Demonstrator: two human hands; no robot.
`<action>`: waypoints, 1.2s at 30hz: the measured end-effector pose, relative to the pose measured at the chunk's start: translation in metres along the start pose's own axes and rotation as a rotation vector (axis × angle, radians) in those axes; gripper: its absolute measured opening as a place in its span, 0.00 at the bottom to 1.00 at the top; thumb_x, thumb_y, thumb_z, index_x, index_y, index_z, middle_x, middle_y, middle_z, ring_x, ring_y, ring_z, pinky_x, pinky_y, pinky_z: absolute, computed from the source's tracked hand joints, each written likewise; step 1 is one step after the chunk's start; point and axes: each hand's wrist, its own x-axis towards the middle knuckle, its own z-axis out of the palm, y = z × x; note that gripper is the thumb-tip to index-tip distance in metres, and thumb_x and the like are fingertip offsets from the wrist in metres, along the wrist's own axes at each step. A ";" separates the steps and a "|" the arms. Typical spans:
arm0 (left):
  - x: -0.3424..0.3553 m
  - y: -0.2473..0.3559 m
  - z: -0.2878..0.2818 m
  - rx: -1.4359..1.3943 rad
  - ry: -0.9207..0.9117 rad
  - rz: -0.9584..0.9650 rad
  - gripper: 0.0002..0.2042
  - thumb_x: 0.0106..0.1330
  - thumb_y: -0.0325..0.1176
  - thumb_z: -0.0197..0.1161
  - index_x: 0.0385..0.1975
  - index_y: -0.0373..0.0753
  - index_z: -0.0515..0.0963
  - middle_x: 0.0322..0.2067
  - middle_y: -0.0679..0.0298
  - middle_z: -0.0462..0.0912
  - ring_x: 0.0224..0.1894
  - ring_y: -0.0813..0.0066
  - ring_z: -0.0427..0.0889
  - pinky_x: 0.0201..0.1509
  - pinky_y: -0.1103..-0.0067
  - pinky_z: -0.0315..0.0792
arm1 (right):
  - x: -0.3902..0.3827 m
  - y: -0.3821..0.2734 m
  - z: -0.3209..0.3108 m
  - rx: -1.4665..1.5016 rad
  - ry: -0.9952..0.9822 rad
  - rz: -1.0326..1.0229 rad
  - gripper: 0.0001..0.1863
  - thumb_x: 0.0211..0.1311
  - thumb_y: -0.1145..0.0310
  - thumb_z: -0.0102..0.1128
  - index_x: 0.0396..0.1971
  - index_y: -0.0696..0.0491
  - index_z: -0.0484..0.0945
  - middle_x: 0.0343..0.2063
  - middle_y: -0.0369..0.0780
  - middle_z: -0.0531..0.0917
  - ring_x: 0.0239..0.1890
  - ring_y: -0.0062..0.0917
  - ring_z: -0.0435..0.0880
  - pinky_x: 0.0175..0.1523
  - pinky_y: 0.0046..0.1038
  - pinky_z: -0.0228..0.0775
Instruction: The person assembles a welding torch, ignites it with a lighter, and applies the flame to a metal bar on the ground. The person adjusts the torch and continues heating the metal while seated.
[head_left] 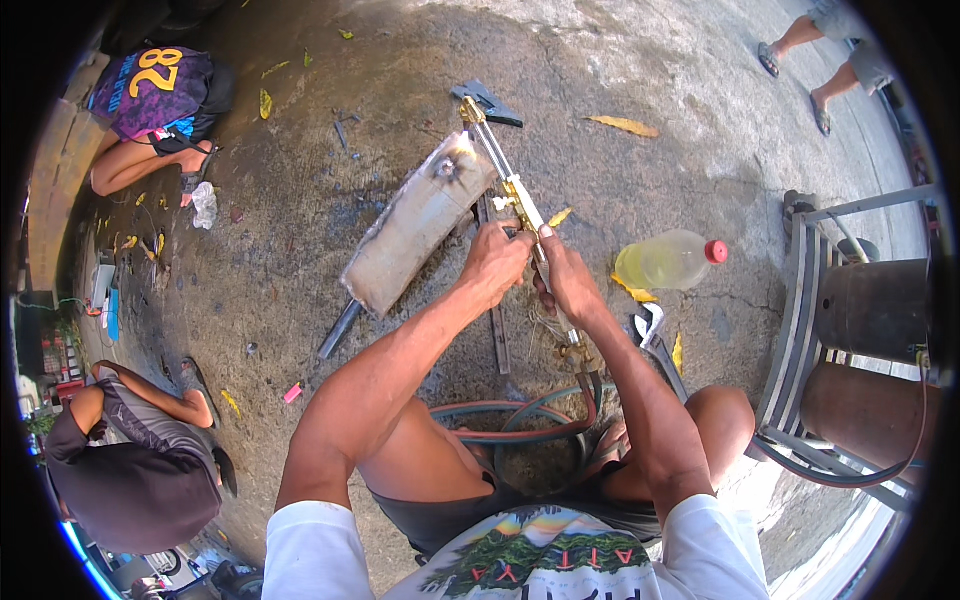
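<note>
A brass and silver cutting torch (pixel 524 203) points away from me, and both hands are closed on it. My left hand (pixel 497 262) grips it near the valves. Around its handle, just to the right, my right hand (pixel 570 278) is wrapped with the thumb on top. The torch's bent tip is over the far end of a rectangular metal box like a muffler (pixel 408 232). That end has a dark scorched spot with a bright glow beside it. A short pipe (pixel 341 329) sticks out of the box's near end. Red and green hoses (pixel 520 432) run from the torch between my legs.
At right lie a plastic bottle with yellowish liquid (pixel 668 260) and an adjustable wrench (pixel 655 345). Gas cylinders (pixel 868 315) rest in a metal rack (pixel 790 345). Two people (pixel 165 95) crouch or sit at left; another person's legs (pixel 838 85) show at far right.
</note>
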 end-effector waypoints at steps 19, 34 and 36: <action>0.005 -0.007 -0.003 0.010 0.025 -0.016 0.15 0.72 0.33 0.57 0.50 0.27 0.78 0.20 0.66 0.72 0.18 0.79 0.69 0.19 0.76 0.67 | 0.013 0.005 0.006 -0.042 -0.052 0.033 0.39 0.74 0.33 0.33 0.48 0.58 0.73 0.20 0.35 0.70 0.15 0.20 0.68 0.18 0.28 0.61; 0.012 -0.012 -0.004 0.017 0.022 -0.010 0.18 0.69 0.31 0.58 0.50 0.22 0.75 0.19 0.60 0.76 0.16 0.73 0.72 0.18 0.72 0.68 | 0.010 0.001 0.008 -0.005 -0.025 0.021 0.37 0.76 0.35 0.34 0.32 0.58 0.72 0.15 0.34 0.69 0.13 0.21 0.68 0.18 0.31 0.62; 0.013 -0.012 -0.004 0.016 0.015 -0.007 0.18 0.69 0.31 0.58 0.51 0.21 0.74 0.19 0.60 0.76 0.16 0.73 0.72 0.18 0.72 0.68 | 0.009 0.000 0.009 -0.004 -0.031 0.021 0.36 0.76 0.35 0.33 0.32 0.58 0.72 0.15 0.34 0.69 0.13 0.21 0.68 0.18 0.31 0.61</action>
